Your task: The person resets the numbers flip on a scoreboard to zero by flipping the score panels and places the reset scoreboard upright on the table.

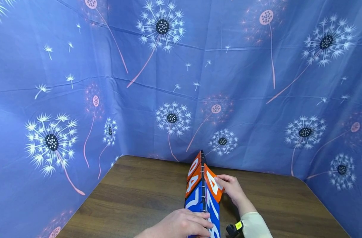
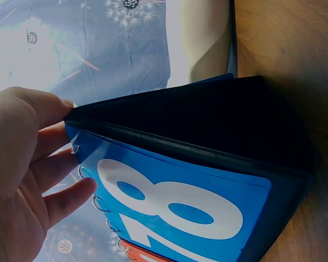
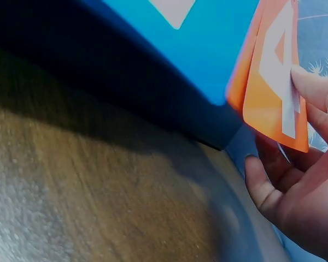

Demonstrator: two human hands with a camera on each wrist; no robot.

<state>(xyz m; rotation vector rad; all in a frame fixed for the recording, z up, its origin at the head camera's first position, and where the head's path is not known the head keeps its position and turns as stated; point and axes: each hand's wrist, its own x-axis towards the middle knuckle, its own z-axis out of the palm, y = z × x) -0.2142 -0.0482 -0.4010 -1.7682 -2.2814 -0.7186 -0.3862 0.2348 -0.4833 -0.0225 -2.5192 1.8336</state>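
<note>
A tent-shaped flip scoreboard [image 1: 194, 200] stands on the table, with ring-bound number cards on both sloping sides. Orange cards are at its far end and blue ones nearer. My left hand [image 1: 181, 224] grips the near end of the top ridge. In the left wrist view the thumb lies at the black cover [image 2: 208, 117], and the other fingers are by the rings, above a blue card with a white 8 [image 2: 202, 215]. My right hand [image 1: 233, 191] pinches the orange card [image 1: 210, 175] marked 4 on the right side. That card [image 3: 262, 117] is lifted away from the board in the right wrist view.
Brown wooden table [image 1: 133, 185] lies under the scoreboard. Behind and at the sides hangs a blue cloth [image 1: 133, 115] with dandelion prints, meeting the table's back edge. A black device with a yellow label [image 1: 239, 225] sits at my right wrist.
</note>
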